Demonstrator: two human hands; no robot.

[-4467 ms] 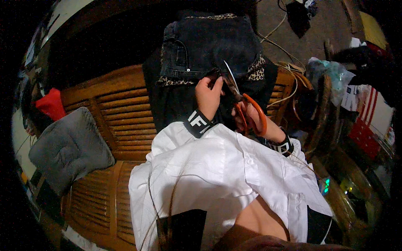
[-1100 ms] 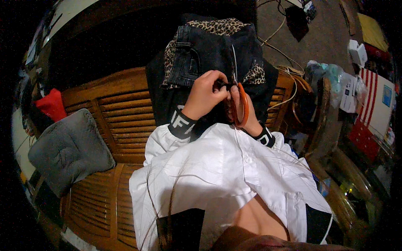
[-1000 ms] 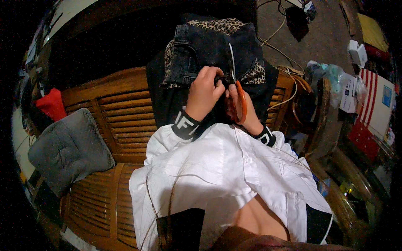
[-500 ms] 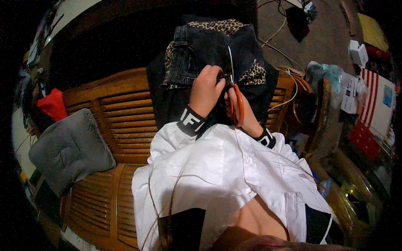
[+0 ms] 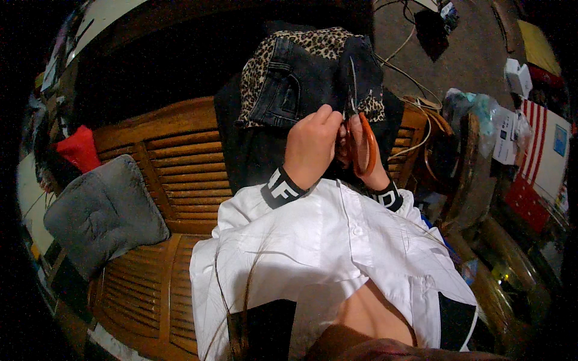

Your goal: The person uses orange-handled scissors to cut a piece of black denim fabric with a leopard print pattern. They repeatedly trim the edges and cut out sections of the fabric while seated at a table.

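Observation:
Across my lap lies a dark denim garment [image 5: 328,75] with leopard-print cloth showing at its far, left and right edges. A seamed pocket area shows on its left side. My right hand [image 5: 376,171] is closed round the orange handles of a pair of scissors [image 5: 369,147]. Their blades point away from me over the denim and look nearly together. Close beside them, my left hand [image 5: 310,147] has its fingers curled in a pinch at the garment's near edge. The exact spot between its fingertips is hidden by the hand.
I sit on a slatted wooden bench [image 5: 186,174]. A grey cushion [image 5: 105,210] and a red cloth [image 5: 79,148] are on the left. On the right are plastic bags [image 5: 478,114], a red-and-white striped box [image 5: 542,144] and a loose cable [image 5: 412,84] on the floor.
Both hands and the scissors have shifted slightly right and nearer to me. The garment's folds have moved, and more leopard print shows along its far and left edges.

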